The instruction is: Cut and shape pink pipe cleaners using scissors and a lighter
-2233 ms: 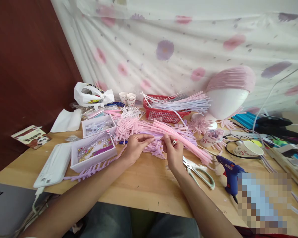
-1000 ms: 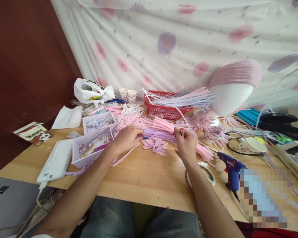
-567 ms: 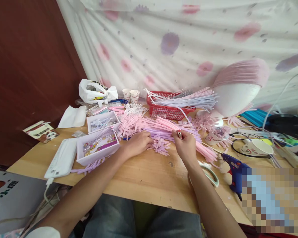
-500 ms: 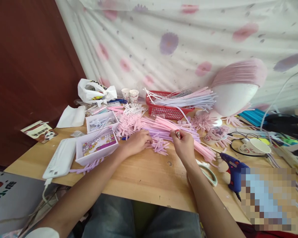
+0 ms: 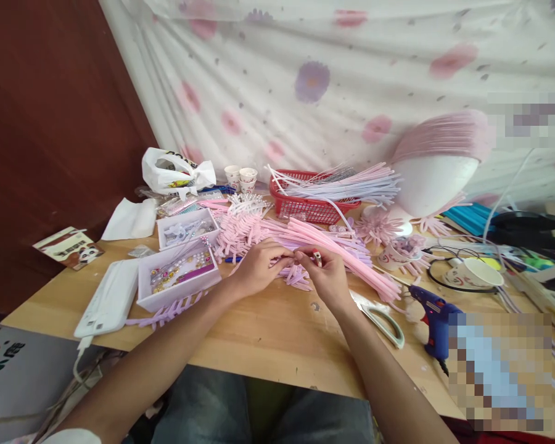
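My right hand (image 5: 324, 271) is closed round a lighter (image 5: 317, 258), whose metal top and a bit of red show above the fist. Its thumb and forefinger meet the fingertips of my left hand (image 5: 260, 268). The left fingers are pinched together, and whatever they hold is hidden. Under and behind both hands lie short purple pipe cleaner pieces (image 5: 298, 277). A heap of short pink pipe cleaner pieces (image 5: 240, 233) lies beyond my left hand. Long pink pipe cleaners (image 5: 351, 259) stretch in a bundle behind my right hand.
Left of my hands stand a white box of beads (image 5: 180, 290) and a white power bank (image 5: 108, 296). A red basket (image 5: 305, 209) of pipe cleaners is at the back. Scissors (image 5: 388, 327), a blue glue gun (image 5: 437, 320), a paper cup (image 5: 476, 274) and a white foam head (image 5: 437, 179) are rightward.
My right hand has moved left with the lighter, and my left hand has risen slightly rightward from the purple pieces. The fingertips of both hands now meet.
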Motion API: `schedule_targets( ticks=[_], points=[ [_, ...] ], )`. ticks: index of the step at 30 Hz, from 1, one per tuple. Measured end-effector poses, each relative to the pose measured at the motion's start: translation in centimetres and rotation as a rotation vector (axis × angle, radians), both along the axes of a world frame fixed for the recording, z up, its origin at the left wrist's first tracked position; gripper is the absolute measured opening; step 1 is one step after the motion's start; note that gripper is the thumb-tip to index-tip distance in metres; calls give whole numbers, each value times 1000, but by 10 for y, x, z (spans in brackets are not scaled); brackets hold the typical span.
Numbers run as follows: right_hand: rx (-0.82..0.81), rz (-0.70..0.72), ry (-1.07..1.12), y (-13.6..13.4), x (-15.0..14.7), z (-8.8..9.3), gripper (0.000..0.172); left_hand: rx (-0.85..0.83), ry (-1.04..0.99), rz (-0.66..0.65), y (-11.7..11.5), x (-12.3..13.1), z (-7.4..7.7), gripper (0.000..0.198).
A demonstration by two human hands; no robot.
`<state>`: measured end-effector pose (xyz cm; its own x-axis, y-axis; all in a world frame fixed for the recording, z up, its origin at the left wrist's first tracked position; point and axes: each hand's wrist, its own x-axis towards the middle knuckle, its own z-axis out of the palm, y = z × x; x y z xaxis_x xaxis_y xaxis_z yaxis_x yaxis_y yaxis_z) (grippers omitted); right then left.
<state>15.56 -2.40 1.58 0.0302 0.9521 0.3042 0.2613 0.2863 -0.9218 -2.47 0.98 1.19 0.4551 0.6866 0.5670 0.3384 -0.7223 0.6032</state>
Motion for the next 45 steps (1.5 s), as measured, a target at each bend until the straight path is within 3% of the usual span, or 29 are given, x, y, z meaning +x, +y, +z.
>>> schedule_targets(
  ticks=[2,8,15,20,27,40,45],
  points=[
    [-11,13,56,1,-3,-3,20,-68,-53,0,-2,2,-3,13],
    [-67,-136,169,1,-4,-6,20,-306,-239,83,-1,3,-9,16],
    [-117,-87,251,-1,-5,-4,23,-438,-366,20,-3,6,-9,19],
    [-129,-34,208,-1,-4,-3,21,-468,-365,23,-4,7,-8,22],
    [-115,-103,274,0,-1,-5,21,-454,-388,100,-4,4,-7,23],
    [-138,-69,253,-1,-4,-3,26,-467,-366,61,-5,5,-6,24],
    [-152,-198,315,-2,-6,-2,38,-468,-428,125,-1,4,-10,23]
  ],
)
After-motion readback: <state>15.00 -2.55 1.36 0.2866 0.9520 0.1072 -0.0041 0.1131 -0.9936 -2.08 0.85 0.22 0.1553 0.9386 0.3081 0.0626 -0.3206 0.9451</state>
